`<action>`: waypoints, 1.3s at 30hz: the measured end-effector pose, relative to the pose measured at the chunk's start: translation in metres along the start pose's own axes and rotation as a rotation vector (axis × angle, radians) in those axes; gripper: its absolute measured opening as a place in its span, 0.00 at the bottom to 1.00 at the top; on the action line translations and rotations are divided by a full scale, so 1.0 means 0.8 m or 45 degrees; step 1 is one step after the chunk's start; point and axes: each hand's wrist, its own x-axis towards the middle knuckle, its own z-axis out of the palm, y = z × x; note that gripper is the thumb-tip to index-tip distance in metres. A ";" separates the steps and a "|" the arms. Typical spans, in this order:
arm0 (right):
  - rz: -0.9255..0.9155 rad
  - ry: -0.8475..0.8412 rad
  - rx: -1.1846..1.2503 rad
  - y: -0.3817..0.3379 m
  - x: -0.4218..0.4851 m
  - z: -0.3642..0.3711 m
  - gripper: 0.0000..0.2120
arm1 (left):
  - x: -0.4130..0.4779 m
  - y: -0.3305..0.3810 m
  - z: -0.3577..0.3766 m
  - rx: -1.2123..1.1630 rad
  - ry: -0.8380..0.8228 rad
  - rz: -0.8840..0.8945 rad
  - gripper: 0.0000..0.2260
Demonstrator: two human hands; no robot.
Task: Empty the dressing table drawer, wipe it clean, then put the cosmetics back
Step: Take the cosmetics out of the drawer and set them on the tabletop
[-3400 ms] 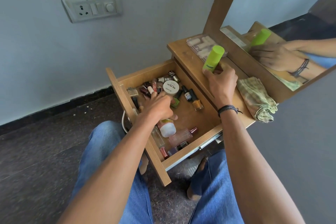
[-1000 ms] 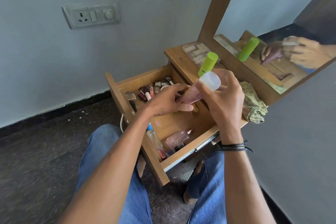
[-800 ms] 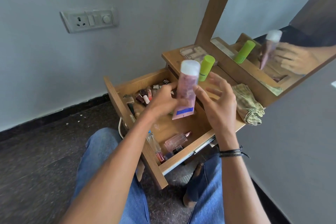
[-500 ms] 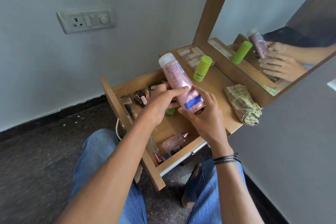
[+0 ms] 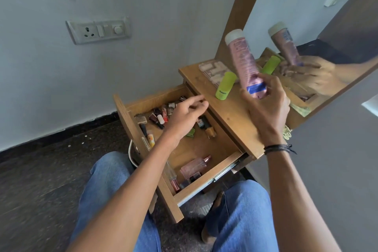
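The wooden drawer (image 5: 206, 177) is pulled out toward me. Inside lie several small nail polish bottles (image 5: 161, 113) at the far end, an amber bottle (image 5: 210, 131) and a pink perfume bottle (image 5: 194, 166) near the front. My right hand (image 5: 266, 104) holds a pink bottle with a white cap (image 5: 243, 61) upright above the table top, near a green bottle (image 5: 225, 86). My left hand (image 5: 187, 116) hovers over the drawer's far end, fingers loosely curled, holding nothing.
A clear palette box (image 5: 214, 70) lies at the back of the dressing table top (image 5: 229, 112). A checked cloth (image 5: 287, 131) peeks out behind my right wrist. The mirror (image 5: 319, 26) stands right behind. My jeans-clad knees sit below the drawer.
My left hand passed the pink bottle to my right hand, then dropped back over the drawer. The right hand has carried the bottle up and right, over the table top.
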 end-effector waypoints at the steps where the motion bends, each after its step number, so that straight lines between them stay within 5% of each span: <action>1: 0.024 -0.001 -0.016 0.004 0.008 0.000 0.24 | 0.000 -0.002 0.000 0.069 0.002 0.015 0.19; 8: 0.130 -0.180 -0.120 0.038 0.039 0.021 0.23 | 0.007 -0.014 0.002 0.377 0.018 0.059 0.17; 26: -0.051 -0.510 -0.262 0.060 0.084 0.073 0.18 | 0.024 -0.035 -0.014 0.434 0.063 -0.026 0.13; 33: -0.012 -0.469 -0.201 0.069 0.070 0.069 0.24 | 0.025 -0.034 -0.019 0.481 0.066 -0.019 0.14; 39: 0.045 -0.283 -0.128 0.068 0.054 0.054 0.17 | 0.024 -0.034 -0.019 0.500 0.070 -0.032 0.14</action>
